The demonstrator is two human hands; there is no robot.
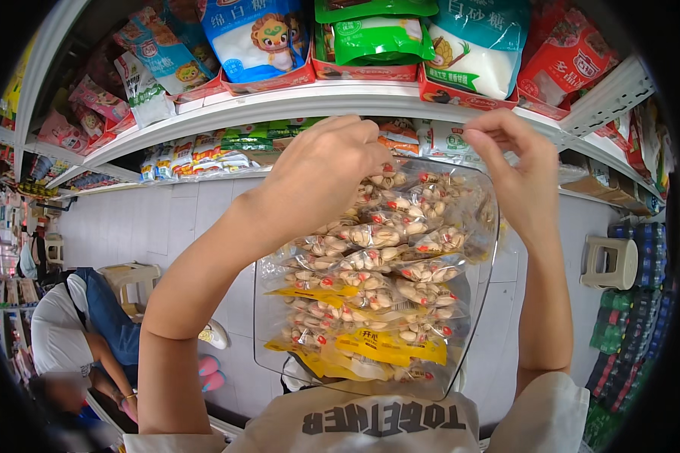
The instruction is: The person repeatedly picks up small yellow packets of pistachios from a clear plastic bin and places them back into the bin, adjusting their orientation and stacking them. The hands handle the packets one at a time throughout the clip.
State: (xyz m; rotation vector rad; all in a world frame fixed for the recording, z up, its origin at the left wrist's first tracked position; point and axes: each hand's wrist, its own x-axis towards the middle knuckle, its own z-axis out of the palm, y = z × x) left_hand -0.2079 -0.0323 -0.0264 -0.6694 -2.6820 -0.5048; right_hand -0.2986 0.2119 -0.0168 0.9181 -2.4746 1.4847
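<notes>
A clear plastic box [483,317] with a dark-edged rim stands before my chest, filled with rows of see-through pistachio packets [374,236]. Several packets near my body have yellow printed ends [391,346]. My left hand [334,164] is bent over the far left part of the box, at the topmost packets. Its fingertips are hidden behind the hand, so what they hold does not show. Above the far right corner, my right hand [515,161] is raised with thumb and forefinger slightly apart. Nothing shows between them.
A white metal shelf [328,97] crosses ahead, carrying sugar bags [255,42] in red cartons. Lower down are more bagged goods [204,152]. A person [85,340] bends at left by a beige stool [127,277]. Another stool [609,262] and bottle packs [629,323] stand right.
</notes>
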